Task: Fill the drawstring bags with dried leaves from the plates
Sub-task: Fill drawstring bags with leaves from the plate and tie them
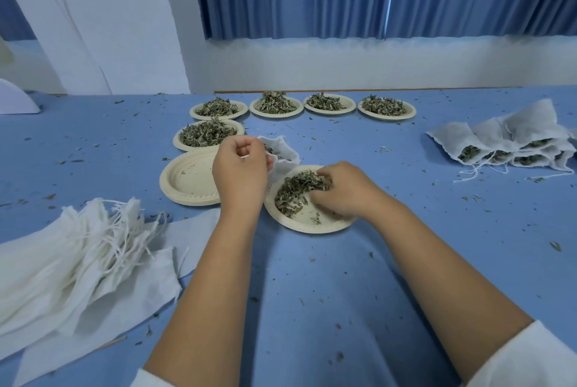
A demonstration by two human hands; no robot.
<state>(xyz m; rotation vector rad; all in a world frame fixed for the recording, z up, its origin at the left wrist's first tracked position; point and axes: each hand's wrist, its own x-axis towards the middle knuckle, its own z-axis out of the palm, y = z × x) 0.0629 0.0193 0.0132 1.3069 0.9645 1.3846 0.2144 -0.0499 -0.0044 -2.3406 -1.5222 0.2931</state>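
Observation:
My left hand [239,172] grips the rim of a white drawstring bag [282,154] and holds its mouth open above the table; some leaves show inside. Just right of it sits a paper plate [307,224] with a heap of dried leaves [295,191]. My right hand [342,191] lies in that plate, its fingers curled round a clump of the leaves at the far side of the plate.
A stack of empty paper plates [184,179] sits left of my left hand. Several full plates [207,133] line the back of the blue table. Empty bags [78,261] are piled at the near left, filled bags [512,143] at the right. Leaf crumbs are scattered about.

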